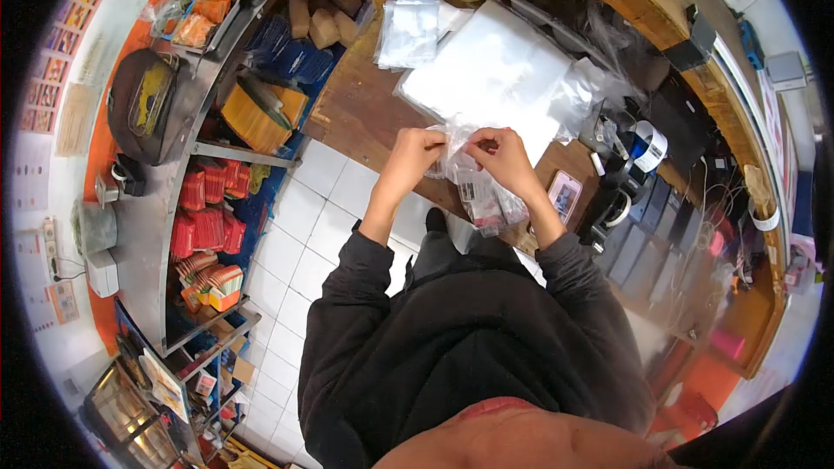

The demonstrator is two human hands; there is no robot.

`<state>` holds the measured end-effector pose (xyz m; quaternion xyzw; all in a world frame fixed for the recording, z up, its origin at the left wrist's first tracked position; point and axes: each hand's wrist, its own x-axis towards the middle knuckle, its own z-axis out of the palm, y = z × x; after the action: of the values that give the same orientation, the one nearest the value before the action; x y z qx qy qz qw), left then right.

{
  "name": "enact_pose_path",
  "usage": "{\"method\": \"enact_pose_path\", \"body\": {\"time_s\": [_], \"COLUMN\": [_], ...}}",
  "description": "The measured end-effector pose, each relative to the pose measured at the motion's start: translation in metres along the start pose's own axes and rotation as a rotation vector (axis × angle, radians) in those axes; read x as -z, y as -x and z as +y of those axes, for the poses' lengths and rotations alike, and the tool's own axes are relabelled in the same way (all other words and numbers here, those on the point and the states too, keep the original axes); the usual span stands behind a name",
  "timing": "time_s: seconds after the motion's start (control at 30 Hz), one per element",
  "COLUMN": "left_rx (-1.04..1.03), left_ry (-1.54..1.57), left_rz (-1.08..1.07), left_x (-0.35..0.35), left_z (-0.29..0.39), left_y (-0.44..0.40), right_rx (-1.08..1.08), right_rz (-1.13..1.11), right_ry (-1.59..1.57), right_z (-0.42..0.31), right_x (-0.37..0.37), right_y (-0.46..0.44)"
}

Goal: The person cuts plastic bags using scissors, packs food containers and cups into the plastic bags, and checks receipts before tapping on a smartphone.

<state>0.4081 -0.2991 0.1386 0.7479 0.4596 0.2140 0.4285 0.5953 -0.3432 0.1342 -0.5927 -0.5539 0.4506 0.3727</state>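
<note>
Between my two hands hangs a clear plastic bag (455,146), its upper edge pinched from both sides. My left hand (415,155) grips it on the left with thumb and fingers together. On the right, my right hand (504,156) pinches the bag's other side, fingertips curled in. Below them, packaged items in clear plastic with a printed label (486,201) lie at the table's front edge; whether they are inside the held bag I cannot tell. Just beyond my hands lies a stack of clear plastic sheets or bags (486,56) on the brown table (356,108).
A smaller pile of clear bags (410,30) lies at the table's back left. A pink-framed phone (565,194) rests right of my right hand. Further right are a label roll (650,146) and tangled cables (695,252). Shelves with red packets (204,230) stand at left.
</note>
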Motion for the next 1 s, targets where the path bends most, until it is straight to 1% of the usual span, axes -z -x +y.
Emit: {"method": "enact_pose_path", "body": {"time_s": [0.03,0.1,0.13,0.2,0.23,0.3,0.33,0.4,0.43,0.5,0.53,0.6,0.63,0.7,0.73,0.8,0.83,0.9,0.93,1.0], "left_rx": [0.000,-0.146,-0.145,-0.293,-0.295,-0.319,-0.322,-0.097,-0.099,0.034,0.034,-0.264,-0.263,-0.570,-0.573,-0.587,-0.587,-0.400,-0.401,-0.290], "left_ry": [-0.003,-0.245,-0.245,-0.354,-0.356,-0.314,-0.315,0.271,0.269,0.784,0.783,0.635,0.636,0.183,0.184,0.153,0.152,0.232,0.229,0.634], "left_rz": [-0.003,0.119,0.120,0.233,0.233,0.303,0.302,0.263,0.263,0.285,0.282,0.366,0.361,0.345,0.345,0.055,0.056,-0.015,-0.016,-0.006], "left_x": [0.004,0.007,0.011,0.019,0.023,0.029,0.028,0.020,0.013,-0.004,-0.009,-0.017,-0.010,0.005,0.007,0.011,0.013,0.015,0.012,0.003], "left_z": [0.011,0.028,0.036,0.048,0.049,0.049,0.047,0.037,0.028,0.005,-0.004,-0.016,-0.003,0.021,0.021,0.016,0.014,0.006,0.002,-0.007], "left_y": [0.003,0.010,0.014,0.018,0.018,0.019,0.017,0.012,0.010,0.003,0.001,-0.004,-0.005,-0.010,-0.015,-0.023,-0.024,-0.025,-0.024,-0.021], "right_rx": [0.000,-0.017,-0.016,-0.029,-0.026,-0.012,-0.011,-0.023,-0.021,-0.053,-0.053,-0.071,-0.074,-0.049,-0.048,-0.014,-0.012,-0.087,-0.085,0.005], "right_rz": [0.002,-0.060,-0.061,-0.105,-0.104,-0.139,-0.137,-0.080,-0.079,-0.111,-0.107,-0.150,-0.145,-0.181,-0.178,-0.155,-0.156,0.042,0.043,0.216], "right_ry": [-0.004,-0.068,-0.068,-0.143,-0.144,-0.286,-0.286,-0.436,-0.437,-0.462,-0.463,-0.494,-0.496,-0.403,-0.402,-0.132,-0.133,-0.163,-0.165,-0.357], "right_z": [0.003,0.008,0.008,0.006,0.005,0.002,0.003,0.007,0.010,0.014,0.011,0.004,0.004,0.005,0.004,0.001,-0.001,-0.005,-0.005,-0.003], "right_x": [-0.001,-0.001,-0.002,-0.003,-0.003,-0.005,-0.008,-0.015,-0.016,-0.017,-0.016,-0.011,-0.010,-0.008,-0.005,0.001,0.003,0.005,0.002,-0.009], "right_y": [-0.001,-0.002,-0.001,-0.001,-0.001,0.000,0.000,0.002,0.002,0.002,0.002,0.002,0.001,-0.002,-0.003,-0.003,-0.001,0.002,0.003,0.004]}}
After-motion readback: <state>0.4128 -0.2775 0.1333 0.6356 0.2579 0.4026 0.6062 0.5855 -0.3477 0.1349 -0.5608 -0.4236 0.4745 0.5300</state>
